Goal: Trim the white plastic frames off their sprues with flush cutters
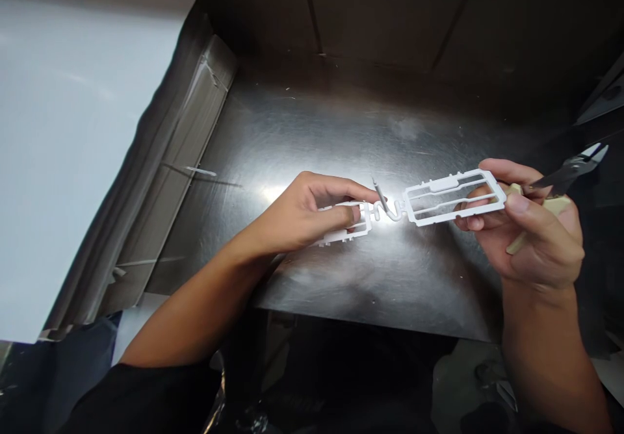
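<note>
Between my hands is a white moulded plastic piece made of two slotted rectangular frames, joined by a thin, curvy sprue [390, 212] with a pointed stem sticking up. My left hand [312, 210] pinches the left frame [361, 226] between thumb and fingers, covering much of it. The outer end of the right frame [443, 186] is gripped by the thumb and fingers of my right hand [541, 232]. That same hand also carries side cutters [582, 161] with pale yellow handles, their jaws pointing away up and right. The piece is held above the metal table.
A scratched, shiny metal table [312, 122] lies under my hands, its front edge near my body. On the left stands a stack of sheets with a white top sheet [82, 109]. A thin white sliver [201, 171] sticks out beside the stack. Dark panels rise behind.
</note>
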